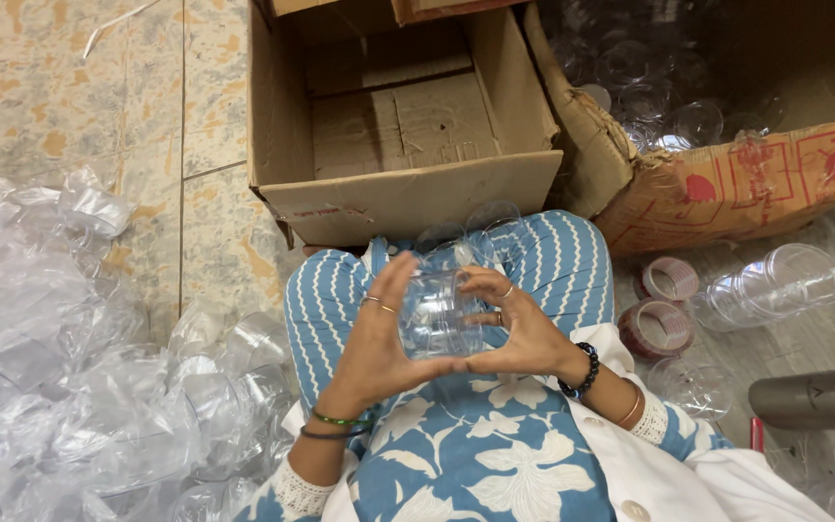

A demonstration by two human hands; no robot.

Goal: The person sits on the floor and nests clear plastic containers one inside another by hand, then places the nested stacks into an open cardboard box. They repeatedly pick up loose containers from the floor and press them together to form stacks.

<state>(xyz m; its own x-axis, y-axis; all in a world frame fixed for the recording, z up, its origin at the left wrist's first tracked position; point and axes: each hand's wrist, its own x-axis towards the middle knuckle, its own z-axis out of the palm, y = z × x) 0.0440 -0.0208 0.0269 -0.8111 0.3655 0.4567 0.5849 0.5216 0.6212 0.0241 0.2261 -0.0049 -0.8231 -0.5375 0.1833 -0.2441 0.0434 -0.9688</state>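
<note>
Both hands hold one clear plastic jar (440, 314) over the lap — the left hand (379, 338) cups its left side with fingers curled up and thumb under, the right hand (519, 333) wraps the right side, and the two thumbs nearly meet beneath it. Neither hand is spread flat; both are closed around the jar. Rings show on fingers of both hands, green bangles on the left wrist, a dark bead bracelet (582, 372) on the right wrist.

Just beyond the hands, more clear jars (480, 232) rest on the knees, touching the near wall of an open cardboard box (408, 198). Beyond and right of the right hand stands a second, torn box (727, 184), filled with clear jars.

Right of the right hand, on the floor, lie two tape rolls (657, 324) and a nested stack of clear cups (775, 282) on its side — well apart from the hands. Farther right and nearer, a grey tube (814, 396) pokes in from the edge.

Left of the left hand lies a big heap of crumpled clear plastic wrap (60, 367) with loose jars in it, on the tiled floor (147, 106).
</note>
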